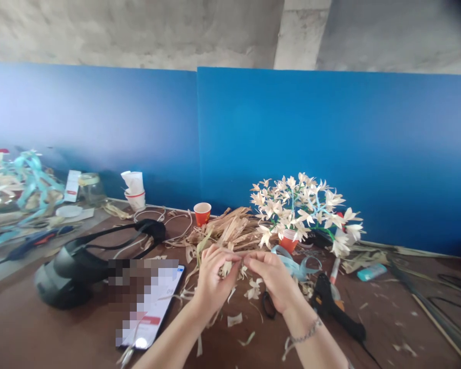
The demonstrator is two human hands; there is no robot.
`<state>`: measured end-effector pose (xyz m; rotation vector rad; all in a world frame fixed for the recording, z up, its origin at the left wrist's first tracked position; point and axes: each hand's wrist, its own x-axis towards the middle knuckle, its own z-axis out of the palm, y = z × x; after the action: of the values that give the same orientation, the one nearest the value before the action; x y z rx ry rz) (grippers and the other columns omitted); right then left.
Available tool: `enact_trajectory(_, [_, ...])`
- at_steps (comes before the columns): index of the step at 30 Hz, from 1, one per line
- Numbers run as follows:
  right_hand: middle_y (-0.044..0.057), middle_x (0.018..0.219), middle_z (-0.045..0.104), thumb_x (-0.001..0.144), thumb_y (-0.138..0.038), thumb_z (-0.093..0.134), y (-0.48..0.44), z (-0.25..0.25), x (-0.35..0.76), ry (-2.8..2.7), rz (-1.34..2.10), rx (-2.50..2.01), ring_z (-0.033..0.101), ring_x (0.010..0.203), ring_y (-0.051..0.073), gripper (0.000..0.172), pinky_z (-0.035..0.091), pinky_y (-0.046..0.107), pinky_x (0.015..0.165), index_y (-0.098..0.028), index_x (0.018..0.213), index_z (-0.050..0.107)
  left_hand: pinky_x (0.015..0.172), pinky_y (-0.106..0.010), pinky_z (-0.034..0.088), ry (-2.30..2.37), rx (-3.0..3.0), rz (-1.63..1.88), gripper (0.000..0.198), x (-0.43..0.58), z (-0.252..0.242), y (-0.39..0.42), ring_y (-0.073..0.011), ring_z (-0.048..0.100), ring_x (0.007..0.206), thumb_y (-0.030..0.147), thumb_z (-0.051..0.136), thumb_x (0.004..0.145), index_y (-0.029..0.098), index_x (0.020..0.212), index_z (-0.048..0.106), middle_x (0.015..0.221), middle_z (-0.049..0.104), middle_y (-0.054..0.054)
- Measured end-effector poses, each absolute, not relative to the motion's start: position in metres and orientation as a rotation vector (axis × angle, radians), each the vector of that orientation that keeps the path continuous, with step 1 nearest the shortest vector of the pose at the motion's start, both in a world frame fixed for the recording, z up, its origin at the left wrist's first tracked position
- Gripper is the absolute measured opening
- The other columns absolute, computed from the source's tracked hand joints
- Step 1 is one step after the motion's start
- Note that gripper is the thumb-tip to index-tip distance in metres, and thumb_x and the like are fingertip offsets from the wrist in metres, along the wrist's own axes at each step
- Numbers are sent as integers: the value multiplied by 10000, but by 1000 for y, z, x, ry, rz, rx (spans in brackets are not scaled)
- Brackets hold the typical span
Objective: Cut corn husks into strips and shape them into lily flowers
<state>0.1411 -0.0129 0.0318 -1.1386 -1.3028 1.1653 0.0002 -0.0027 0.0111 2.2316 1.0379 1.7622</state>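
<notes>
My left hand (215,277) and my right hand (272,279) meet above the middle of the brown table, fingers closed in a pinch. Between the fingertips is a small pale piece that looks like dried husk; most of it is hidden. Just below them lies a small cream flower (253,289) among pale scraps (234,320). Black-handled scissors (268,305), partly covered, rest beside my right hand. Behind the hands spreads a pile of dried husks (234,228). A bunch of cream flowers (295,205) on green stems stands in a red cup (288,241) at the back.
A black glue gun (336,310) lies to the right, near a turquoise packet (372,272). Light-blue ribbon (297,266) curls behind my right hand. Leftward are a phone (157,302), a black headset (67,271) and a paper cup (202,213). A blue partition (292,128) closes off the back.
</notes>
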Motion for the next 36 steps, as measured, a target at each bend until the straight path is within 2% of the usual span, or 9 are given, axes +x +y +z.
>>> enact_trajectory(3, [35,714,667,682,-302,617,-16,34,143,-1335,1126,-1177,576,684,153,166,421,240,620,-152,651,681,728,-339,402,1030,2253,1698,85,-2,7,-1,-170,582,731,141,540,784,194,748,596,752,670,-25])
enact_trajectory(6, [10,668,645,694,-256,591,-21,32,147,-1410,968,-1252,566,666,146,150,416,239,623,-163,595,653,728,-331,399,1026,2329,1575,75,-1,5,0,-170,584,743,153,555,782,201,746,600,759,676,-19])
enact_trajectory(11, [39,744,655,704,-210,561,-30,18,158,-1517,704,-1312,584,723,170,147,429,254,640,-156,599,649,734,-330,365,960,2553,1411,98,6,2,-3,-164,580,743,151,547,787,204,729,605,731,679,-2])
enact_trajectory(16, [46,767,662,720,-202,538,-33,3,165,-1546,617,-1312,594,757,178,143,438,266,672,-166,629,642,736,-332,345,926,2698,1339,113,12,0,-6,-156,570,737,146,534,793,197,714,596,712,672,0])
enact_trajectory(27, [11,648,618,693,-230,540,-35,-7,169,-1437,762,-1327,519,582,131,150,391,223,519,-165,637,663,780,-330,319,913,2866,1315,142,17,-2,-8,-134,546,708,147,502,819,194,722,592,688,643,14])
enact_trajectory(32, [0,605,578,687,-266,569,-36,-3,168,-1372,881,-1346,478,567,118,156,373,223,540,-149,630,655,804,-353,313,921,2843,1280,133,17,-5,-7,-147,546,739,133,495,817,192,736,584,703,652,8])
enact_trajectory(36, [5,613,578,701,-352,600,-37,-3,168,-1281,1025,-1283,474,566,116,226,363,225,535,-136,667,659,772,-348,335,926,2787,1357,142,17,-4,-8,-150,557,738,121,491,809,191,731,588,703,661,-5])
